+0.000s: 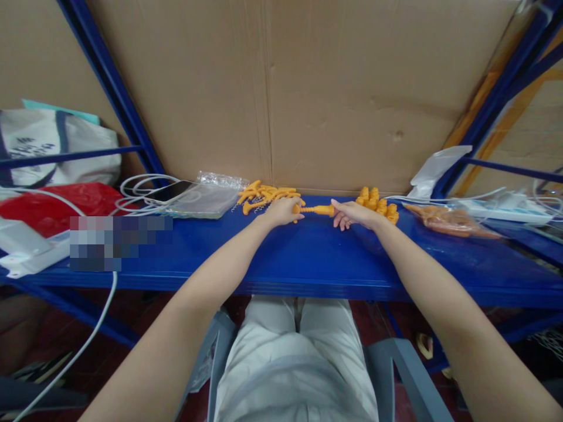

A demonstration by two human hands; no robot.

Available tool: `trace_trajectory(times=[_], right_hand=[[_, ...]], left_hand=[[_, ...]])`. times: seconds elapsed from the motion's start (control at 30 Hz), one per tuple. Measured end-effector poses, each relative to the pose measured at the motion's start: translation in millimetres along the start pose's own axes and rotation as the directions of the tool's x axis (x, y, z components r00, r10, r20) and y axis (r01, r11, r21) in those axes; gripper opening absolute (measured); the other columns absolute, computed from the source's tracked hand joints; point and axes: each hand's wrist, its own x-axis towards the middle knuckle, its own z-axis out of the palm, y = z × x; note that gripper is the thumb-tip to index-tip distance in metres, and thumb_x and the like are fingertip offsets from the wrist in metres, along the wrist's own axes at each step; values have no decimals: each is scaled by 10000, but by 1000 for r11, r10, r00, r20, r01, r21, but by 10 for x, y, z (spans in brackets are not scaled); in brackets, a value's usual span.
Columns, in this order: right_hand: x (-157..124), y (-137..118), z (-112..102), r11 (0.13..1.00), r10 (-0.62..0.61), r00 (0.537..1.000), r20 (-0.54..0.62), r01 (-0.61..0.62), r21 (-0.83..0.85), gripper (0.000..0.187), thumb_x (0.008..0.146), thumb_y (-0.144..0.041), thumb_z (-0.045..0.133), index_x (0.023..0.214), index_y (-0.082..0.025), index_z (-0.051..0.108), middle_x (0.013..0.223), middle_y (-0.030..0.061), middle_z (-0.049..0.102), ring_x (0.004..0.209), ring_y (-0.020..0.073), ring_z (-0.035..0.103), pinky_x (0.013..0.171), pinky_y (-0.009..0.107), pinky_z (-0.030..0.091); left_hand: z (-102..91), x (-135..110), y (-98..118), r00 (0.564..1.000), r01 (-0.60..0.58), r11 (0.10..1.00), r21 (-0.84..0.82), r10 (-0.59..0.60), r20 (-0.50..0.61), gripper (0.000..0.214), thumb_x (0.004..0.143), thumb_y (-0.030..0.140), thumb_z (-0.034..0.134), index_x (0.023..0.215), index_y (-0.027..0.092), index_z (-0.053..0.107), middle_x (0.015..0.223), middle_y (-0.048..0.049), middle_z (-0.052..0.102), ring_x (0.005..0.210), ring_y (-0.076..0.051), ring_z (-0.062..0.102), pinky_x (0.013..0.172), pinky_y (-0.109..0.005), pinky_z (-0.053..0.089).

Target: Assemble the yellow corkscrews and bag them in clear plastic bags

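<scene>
Between my hands, just above the blue shelf, is an orange plastic piece with a threaded shaft [308, 209] and a thicker cylindrical right end [324, 210]. My left hand [282, 212] is closed around its left end, which the fingers mostly hide. At the right end, my right hand [352, 213] pinches the tip between thumb and finger, its other fingers curled below. Behind my left hand lies a pile of orange handles with metal spirals [264, 192]. Several orange plastic caps [373, 200] stand in rows behind my right hand.
At the left lie a flat clear plastic bag [200, 201], coiled white cables [136, 193], a red bag [65, 202] and a white power strip [33, 258]. On the right are a clear bag of orange parts [451, 220] and another white strip [505, 210]. Cardboard [308, 88] backs the blue shelf [316, 258].
</scene>
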Motion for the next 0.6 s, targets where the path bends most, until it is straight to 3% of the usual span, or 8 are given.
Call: trace_trajectory(times=[0.1, 0.2, 0.6], right_hand=[[-32, 23, -59, 999, -50, 999, 15, 50, 0, 308, 960, -449, 618, 1088, -169, 620, 868, 82, 752, 569, 119, 660, 482, 189, 498], [-32, 60, -88, 992, -124, 991, 44, 125, -13, 455, 852, -277, 771, 1259, -225, 572, 1121, 80, 728, 673, 111, 698, 543, 183, 535], [73, 142, -76, 982, -189, 979, 79, 188, 15, 292, 842, -291, 774, 1089, -208, 644, 1120, 86, 749, 688, 103, 692, 539, 168, 511]], left_hand=[[-3, 0, 3, 1000, -5, 1000, -11, 5, 1, 383, 847, 327, 717, 1203, 195, 662, 1113, -79, 746, 1089, -271, 677, 942, -372, 499], [-4, -1, 7, 1000, 1, 1000, 4, -1, -6, 387, 837, 333, 730, 1193, 194, 668, 1154, -88, 735, 1109, -280, 672, 943, -366, 496], [7, -2, -18, 999, -27, 999, -29, 27, -26, 339, 843, 363, 717, 1137, 200, 676, 1064, -75, 750, 1059, -264, 685, 917, -360, 511]])
